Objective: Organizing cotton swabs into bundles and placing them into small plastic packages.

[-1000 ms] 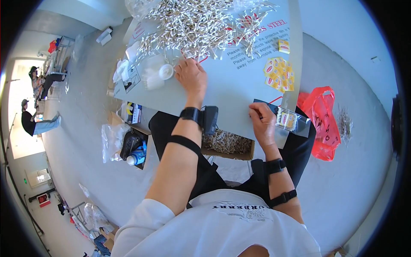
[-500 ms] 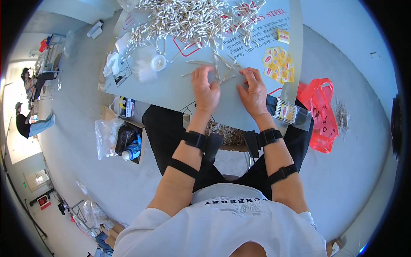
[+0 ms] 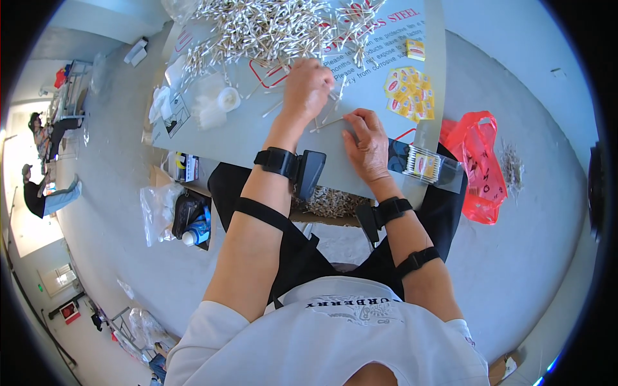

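Observation:
A large heap of white cotton swabs (image 3: 257,32) covers the far part of the table (image 3: 257,138). At the heap's near edge is my left hand (image 3: 308,90), its fingers curled and slightly blurred; what they hold, if anything, is hidden. Several loose swabs lie beside and below its fingertips. Closer to me, my right hand (image 3: 368,138) rests low over the table, thumb and fingers pinched at the end of one cotton swab (image 3: 328,124) that points left. Right of that hand lies a clear pack of swabs (image 3: 423,165) with a yellow label.
Yellow cards (image 3: 410,93) lie spread at the right, below a small yellow stack (image 3: 415,49). A round white-rimmed clear container (image 3: 228,99) stands at the left. A red plastic bag (image 3: 481,170) hangs past the right edge. Below the table sits a box of swabs (image 3: 331,202).
My left hand has moved away from me, up to the heap's near edge. My right hand has shifted slightly nearer me and left, with a swab now at its fingertips.

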The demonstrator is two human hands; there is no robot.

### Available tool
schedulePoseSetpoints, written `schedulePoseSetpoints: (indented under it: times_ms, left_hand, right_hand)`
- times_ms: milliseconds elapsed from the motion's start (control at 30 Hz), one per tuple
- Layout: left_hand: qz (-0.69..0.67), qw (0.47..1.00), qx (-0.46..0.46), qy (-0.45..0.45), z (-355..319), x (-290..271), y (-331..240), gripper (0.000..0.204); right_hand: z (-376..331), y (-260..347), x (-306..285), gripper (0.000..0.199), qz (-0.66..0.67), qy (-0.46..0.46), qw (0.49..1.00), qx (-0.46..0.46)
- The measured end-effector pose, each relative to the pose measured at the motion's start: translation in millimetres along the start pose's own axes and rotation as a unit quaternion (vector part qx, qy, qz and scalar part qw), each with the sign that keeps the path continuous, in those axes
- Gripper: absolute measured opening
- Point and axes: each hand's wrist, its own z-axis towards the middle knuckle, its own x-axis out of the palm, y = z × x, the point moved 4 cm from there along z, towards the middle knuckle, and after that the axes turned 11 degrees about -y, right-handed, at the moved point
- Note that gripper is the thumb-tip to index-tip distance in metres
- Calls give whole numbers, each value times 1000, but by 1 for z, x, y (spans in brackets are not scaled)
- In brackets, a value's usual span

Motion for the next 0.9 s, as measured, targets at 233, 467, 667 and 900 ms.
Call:
schedulePoseSetpoints:
  times_ms: [233, 467, 667, 900]
  left_hand:
    - [-37, 993, -114, -11, -9, -1, 10, 8]
    - [-298, 897, -325, -43, -20, -7, 11, 6]
    - [-336, 868, -366, -14, -42, -17, -17, 3]
    - [-382, 828, -397, -101, -59, -29, -4, 2]
  right_hand:
    - [0, -1, -2, 33, -7, -6, 1000, 2]
    - [0, -4, -3, 34, 92, -30, 988, 123]
    - [32, -9, 0, 28, 232, 9, 946, 226]
    - [19, -19, 5, 9, 190, 26, 949, 248]
